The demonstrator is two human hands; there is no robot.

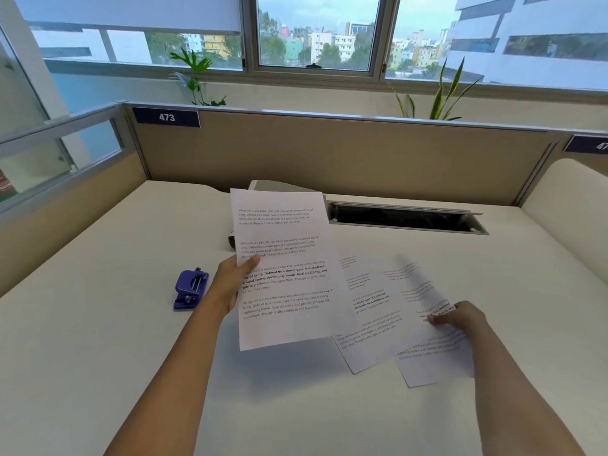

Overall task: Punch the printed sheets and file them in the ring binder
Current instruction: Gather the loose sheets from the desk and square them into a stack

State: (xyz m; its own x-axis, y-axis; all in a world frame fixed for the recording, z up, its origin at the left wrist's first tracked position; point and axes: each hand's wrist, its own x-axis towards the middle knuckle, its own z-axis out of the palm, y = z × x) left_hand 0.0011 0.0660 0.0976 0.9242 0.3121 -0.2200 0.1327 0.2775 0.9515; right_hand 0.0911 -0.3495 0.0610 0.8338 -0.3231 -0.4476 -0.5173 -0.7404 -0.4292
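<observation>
My left hand (235,280) holds a printed sheet (286,291) by its left edge, lifted and tilted above the desk. My right hand (460,319) pinches another printed sheet (427,360), which looks blurred and partly raised off the desk. A third printed sheet (371,324) lies flat between them, partly covered. A blue hole punch (190,290) sits on the desk to the left of my left hand. A grey object (279,185), possibly the ring binder, shows behind the held sheet and is mostly hidden.
The white desk (98,324) is bounded by beige partition walls (329,153) at the back and sides. An open cable slot (404,220) runs along the desk's back right. Windows and plants stand beyond the partition.
</observation>
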